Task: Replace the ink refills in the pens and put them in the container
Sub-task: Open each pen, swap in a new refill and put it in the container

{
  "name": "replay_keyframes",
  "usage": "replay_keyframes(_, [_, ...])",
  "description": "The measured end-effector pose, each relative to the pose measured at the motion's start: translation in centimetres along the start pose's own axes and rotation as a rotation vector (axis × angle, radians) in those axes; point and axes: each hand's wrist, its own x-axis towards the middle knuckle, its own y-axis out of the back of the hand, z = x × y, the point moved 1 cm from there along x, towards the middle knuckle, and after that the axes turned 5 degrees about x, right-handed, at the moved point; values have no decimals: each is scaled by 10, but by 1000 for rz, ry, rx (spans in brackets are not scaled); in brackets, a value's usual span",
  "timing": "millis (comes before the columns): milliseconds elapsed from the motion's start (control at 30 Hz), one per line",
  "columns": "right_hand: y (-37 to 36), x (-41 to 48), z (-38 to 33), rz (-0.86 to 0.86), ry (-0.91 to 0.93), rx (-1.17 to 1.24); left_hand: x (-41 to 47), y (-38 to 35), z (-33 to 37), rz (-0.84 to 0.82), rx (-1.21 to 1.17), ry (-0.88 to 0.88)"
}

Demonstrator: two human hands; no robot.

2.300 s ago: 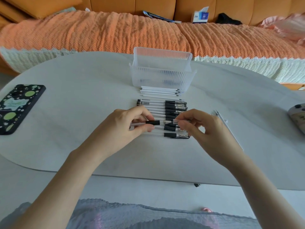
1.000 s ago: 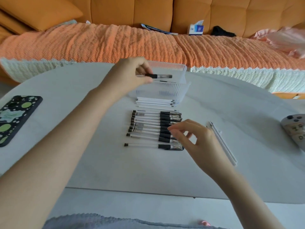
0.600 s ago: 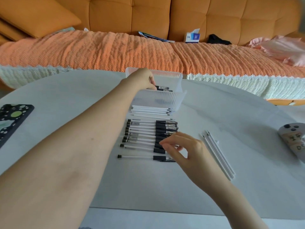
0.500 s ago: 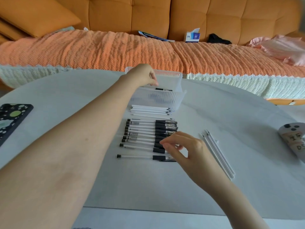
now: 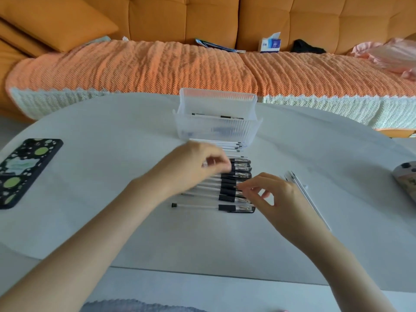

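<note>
Behind the pen row point(image 5: 234, 176), the clear container point(image 5: 216, 131) holds a pen point(image 5: 229, 117); the right hand point(image 5: 273, 195) pinches at that row, the blurred left hand point(image 5: 191, 168) unreadable.

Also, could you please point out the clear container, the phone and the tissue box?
clear container point(image 5: 216, 131): head view, ribbed front wall.
phone point(image 5: 27, 172): head view, middle of patterned case.
tissue box point(image 5: 271, 45): head view, blue front face.

Left hand point(image 5: 191, 170): blurred; I can't read its fingers.
Pen row point(image 5: 236, 175): barrels hidden under it.
Controller point(image 5: 405, 176): cut by right edge.
</note>
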Motion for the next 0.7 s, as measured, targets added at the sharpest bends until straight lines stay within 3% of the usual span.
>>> replay_keyframes(67, [0,0,1,-28,14,-50,-24,-17,-3,-25,16,-10])
replay_keyframes(300, [-6,-3,0,-123,84,-193,-57,-46,-11,174,89,-101])
replay_keyframes(500, [-8,-4,-4,-118,80,-227,-54,-59,-5,181,129,-108])
replay_keyframes(700, [-9,-4,-6,-135,103,-230,-57,-56,-5,158,4,-124])
